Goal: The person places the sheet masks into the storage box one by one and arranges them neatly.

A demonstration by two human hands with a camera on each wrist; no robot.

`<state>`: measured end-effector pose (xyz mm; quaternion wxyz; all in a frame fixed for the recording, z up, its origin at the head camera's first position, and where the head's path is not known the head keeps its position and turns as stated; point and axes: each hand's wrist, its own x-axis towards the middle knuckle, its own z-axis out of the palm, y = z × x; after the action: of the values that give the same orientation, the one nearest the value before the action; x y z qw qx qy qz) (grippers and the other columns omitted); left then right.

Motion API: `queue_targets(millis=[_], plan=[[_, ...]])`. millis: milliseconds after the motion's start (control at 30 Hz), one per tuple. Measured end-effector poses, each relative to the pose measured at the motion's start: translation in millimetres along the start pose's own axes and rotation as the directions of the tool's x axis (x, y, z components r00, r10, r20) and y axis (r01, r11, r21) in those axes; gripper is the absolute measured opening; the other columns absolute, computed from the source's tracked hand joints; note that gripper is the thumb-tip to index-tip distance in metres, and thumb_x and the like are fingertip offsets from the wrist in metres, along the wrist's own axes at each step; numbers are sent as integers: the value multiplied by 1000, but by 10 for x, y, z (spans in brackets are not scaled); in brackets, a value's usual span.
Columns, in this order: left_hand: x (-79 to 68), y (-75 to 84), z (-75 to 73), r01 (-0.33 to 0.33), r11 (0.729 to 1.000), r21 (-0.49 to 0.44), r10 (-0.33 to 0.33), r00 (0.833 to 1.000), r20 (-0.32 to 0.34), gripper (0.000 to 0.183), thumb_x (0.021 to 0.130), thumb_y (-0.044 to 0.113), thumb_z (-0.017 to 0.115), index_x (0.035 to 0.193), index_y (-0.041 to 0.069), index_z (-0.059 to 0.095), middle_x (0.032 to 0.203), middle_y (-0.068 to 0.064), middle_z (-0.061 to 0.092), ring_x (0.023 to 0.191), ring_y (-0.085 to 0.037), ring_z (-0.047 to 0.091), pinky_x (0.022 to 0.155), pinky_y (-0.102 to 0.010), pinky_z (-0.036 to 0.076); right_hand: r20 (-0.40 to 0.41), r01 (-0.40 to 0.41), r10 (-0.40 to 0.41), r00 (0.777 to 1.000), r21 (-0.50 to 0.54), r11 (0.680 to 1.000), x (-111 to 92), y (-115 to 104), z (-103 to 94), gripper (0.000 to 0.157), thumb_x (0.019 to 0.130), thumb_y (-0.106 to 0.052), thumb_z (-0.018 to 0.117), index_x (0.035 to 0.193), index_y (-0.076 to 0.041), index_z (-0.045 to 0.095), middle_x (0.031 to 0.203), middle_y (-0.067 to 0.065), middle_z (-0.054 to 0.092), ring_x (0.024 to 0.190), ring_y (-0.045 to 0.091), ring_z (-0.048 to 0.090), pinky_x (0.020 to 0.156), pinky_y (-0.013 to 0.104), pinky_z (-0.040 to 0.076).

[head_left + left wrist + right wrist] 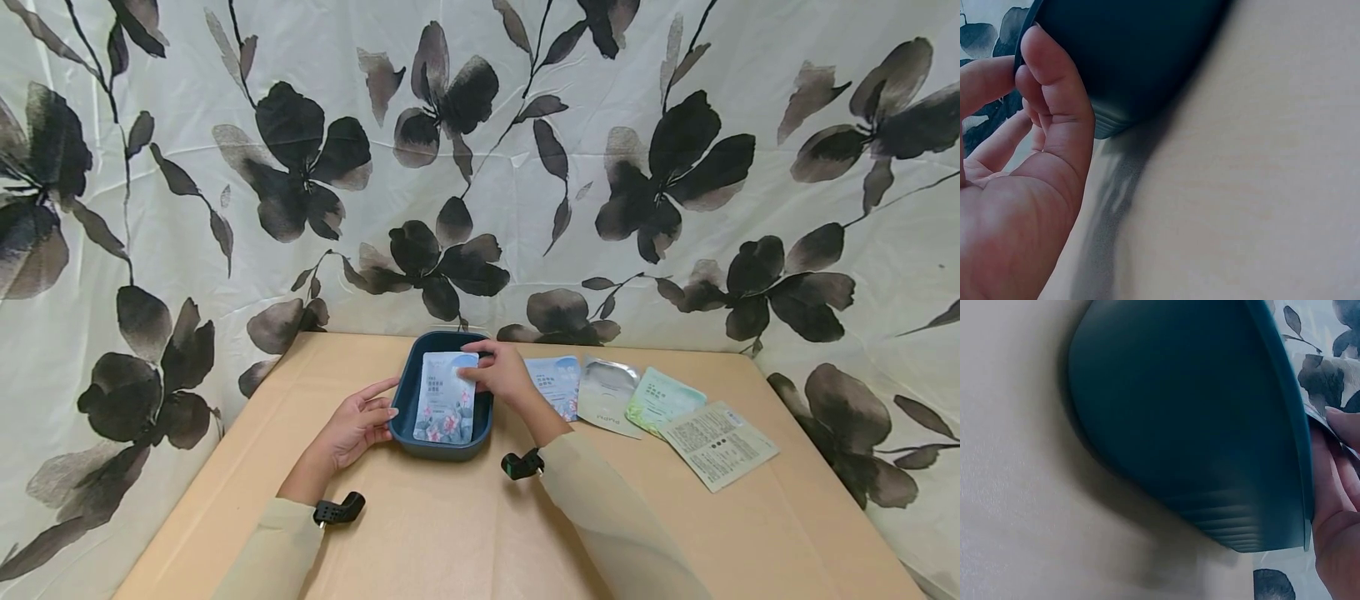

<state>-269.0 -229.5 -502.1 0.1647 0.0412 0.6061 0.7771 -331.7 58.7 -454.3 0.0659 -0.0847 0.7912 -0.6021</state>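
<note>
A dark teal plastic bin (442, 451) with rounded corners stands near the back of the table. My left hand (358, 427) holds its left side, the thumb and fingers pinching the rim, as the left wrist view shows up close. Over the bin's opening, my right hand (504, 377) pinches a light blue sheet mask packet (444, 400) with pink flowers by its right edge. The packet's printed front faces up and covers most of the bin's inside. In the right wrist view, the bin's outer wall (1185, 406) hides most of the packet.
Right of the bin, a row of flat packets lies on the tan table (420, 533): another blue one (558, 385) partly behind my right hand, a silver one (609, 396), a green one (663, 397) and a pale text-covered one (720, 444). A floral curtain (525, 208) hangs behind.
</note>
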Motion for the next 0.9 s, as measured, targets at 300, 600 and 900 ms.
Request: queue_targets(millis=[300,600,900], plan=[[-8,5,3,0,1000,3,0,1000,4,73,97,0,66,160,11,31,100,0,69,72,-12,69,65,-25,60,27,27,-24,999,-105,994,-28,-29,-10,41,83,-11,85,123,-12,74,75,5,57,60,17,66,63,30,62],[-22,24,23,2,1000,16,-2,1000,-4,72,97,-1,64,160,11,32,97,2,68,71,-12,68,66,-25,60,-10,17,-21,1000,-268,963,-47,-92,1,38,83,-13,86,119,-9,72,79,7,60,58,16,69,59,27,59],[-9,10,8,4,1000,18,-4,1000,-7,70,98,1,65,160,12,34,99,-1,69,70,-13,69,66,-25,60,-23,-5,-3,1000,-341,940,-93,-164,-8,36,83,-12,86,117,-8,74,80,10,61,58,16,69,59,25,59]])
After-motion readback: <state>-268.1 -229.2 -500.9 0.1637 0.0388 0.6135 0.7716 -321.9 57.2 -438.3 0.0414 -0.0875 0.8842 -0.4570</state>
